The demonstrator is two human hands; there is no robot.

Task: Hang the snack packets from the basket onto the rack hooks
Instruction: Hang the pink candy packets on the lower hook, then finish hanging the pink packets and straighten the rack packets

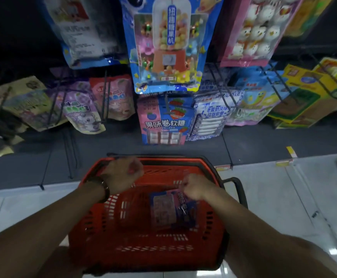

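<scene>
Red basket (95, 227) nearest. Right hand (195, 189) fingers pinch the top edge of the pink-and-blue snack packet (163, 213) — it lies below them, inside. Left hand (123, 173) fingers curled over the far rim — any hold cannot be told.

The pink packet (163, 211) in the red basket (107, 233) is blurry. The right hand (195, 189) hides its top corner.

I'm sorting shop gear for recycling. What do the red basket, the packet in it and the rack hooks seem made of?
The basket looks like moulded hard plastic, matte red, given its slotted walls. The packet seems thin plastic film, printed and faintly shiny. The hooks look like thin dark wire, probably coated metal; blur leaves that open.
</scene>
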